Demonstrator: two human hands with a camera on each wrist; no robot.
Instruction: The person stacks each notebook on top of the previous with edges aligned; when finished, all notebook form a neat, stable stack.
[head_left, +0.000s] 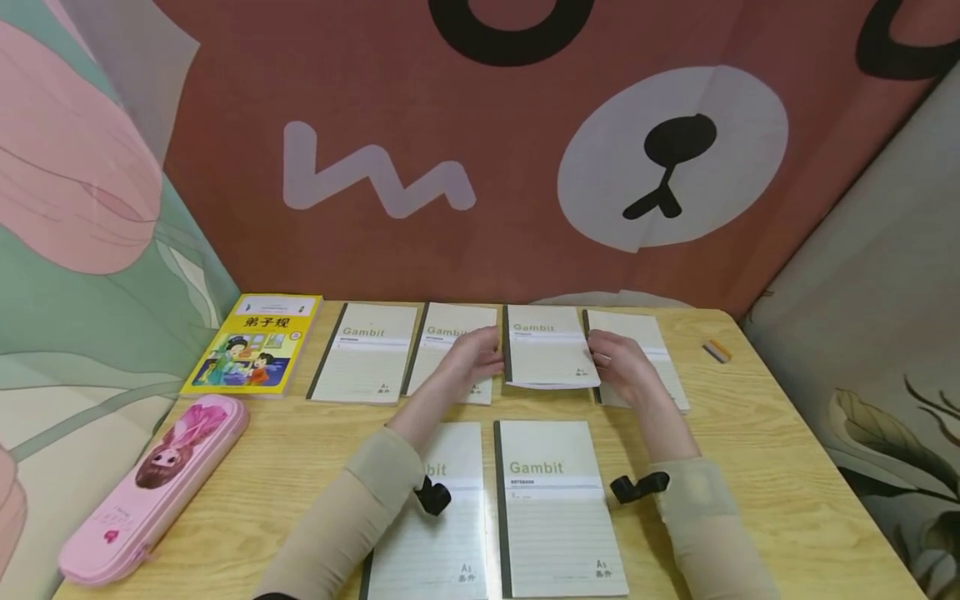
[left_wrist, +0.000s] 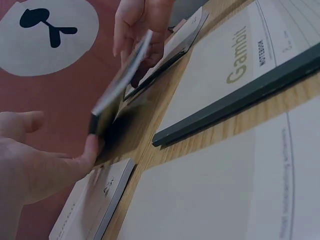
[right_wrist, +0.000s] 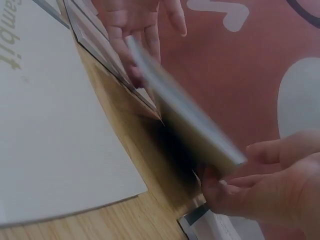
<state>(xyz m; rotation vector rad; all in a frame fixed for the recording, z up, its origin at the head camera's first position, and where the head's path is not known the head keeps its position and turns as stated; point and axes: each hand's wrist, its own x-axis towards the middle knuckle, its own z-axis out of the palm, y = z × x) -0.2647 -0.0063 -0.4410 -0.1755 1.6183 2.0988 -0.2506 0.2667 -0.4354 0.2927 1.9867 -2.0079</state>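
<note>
A pale Gambit notebook [head_left: 546,348] with a dark spine is tilted in the back row, its near edge raised off the table. It looks blurred in both wrist views. My left hand [head_left: 470,354] is at its spine side, one fingertip right at the spine and the thumb [left_wrist: 31,121] apart from the cover. At the opposite edge is my right hand [head_left: 624,364], fingers low against the notebook's side and thumb raised above the cover. Neighbouring notebooks lie flat under the hands: one [head_left: 448,318] on the left, another [head_left: 656,333] on the right.
Another notebook [head_left: 363,350] lies further left, beside a yellow picture book [head_left: 258,350]. Two notebooks lie nearer me, one [head_left: 450,550] partly under my left sleeve, the other [head_left: 558,517] beside it. A pink pencil case [head_left: 161,492] lies at left, a small eraser-like block [head_left: 716,350] at right.
</note>
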